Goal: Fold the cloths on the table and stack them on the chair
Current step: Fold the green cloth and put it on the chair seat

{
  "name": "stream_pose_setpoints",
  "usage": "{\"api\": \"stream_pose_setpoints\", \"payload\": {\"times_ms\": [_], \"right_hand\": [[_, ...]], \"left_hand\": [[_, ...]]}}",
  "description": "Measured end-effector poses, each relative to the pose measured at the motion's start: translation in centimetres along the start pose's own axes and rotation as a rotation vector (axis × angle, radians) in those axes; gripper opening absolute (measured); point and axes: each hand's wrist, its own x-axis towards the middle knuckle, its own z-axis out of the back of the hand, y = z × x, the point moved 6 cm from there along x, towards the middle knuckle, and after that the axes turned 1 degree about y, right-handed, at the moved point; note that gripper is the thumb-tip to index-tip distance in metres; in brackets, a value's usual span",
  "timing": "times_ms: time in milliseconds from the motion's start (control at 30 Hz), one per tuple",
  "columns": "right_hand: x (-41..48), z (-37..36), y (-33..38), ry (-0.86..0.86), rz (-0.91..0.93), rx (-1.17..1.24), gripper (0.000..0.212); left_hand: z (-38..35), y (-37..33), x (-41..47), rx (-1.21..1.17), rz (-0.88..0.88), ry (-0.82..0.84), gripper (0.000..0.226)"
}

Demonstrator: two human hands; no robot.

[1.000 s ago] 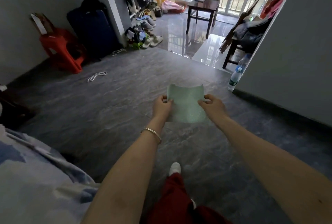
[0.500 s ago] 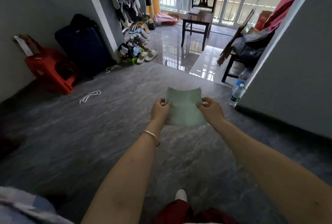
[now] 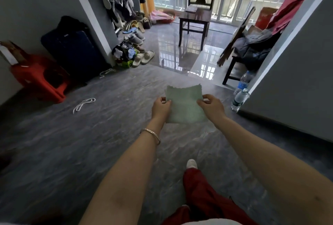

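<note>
pale green folded square cloth (image 3: 183, 104): held out flat in mid-air above the grey floor | likely light, soft, limp; best held at both side edges | left hand (image 3: 161, 106) pinches left edge | right hand (image 3: 211, 106) pinches right edge | dark wooden chair (image 3: 195, 16) well ahead

Cloth (image 3: 183, 105): pale green fabric, matt, finely textured; upper edge is seen frayed. Floor (image 3: 90, 143): grey veined tile, dull sheen noted nearby, mirror gloss farther off. Chair (image 3: 195, 17): dark wood, seat polished. Stool (image 3: 39, 78): red plastic, smooth. Bottle (image 3: 239, 99): clear plastic. Bracelet (image 3: 152, 134): thin metal, bright finish. Trousers (image 3: 201, 192): red cloth, matt.
</note>
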Motion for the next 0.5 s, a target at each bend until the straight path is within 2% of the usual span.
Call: {"api": "stream_pose_setpoints", "payload": {"times_ms": [500], "right_hand": [[17.6, 1.2, 5.1, 0.032, 0.027, -0.049, 0.026]], "left_hand": [[-4.6, -8.4, 14.8, 0.027, 0.007, -0.006, 0.027]]}}
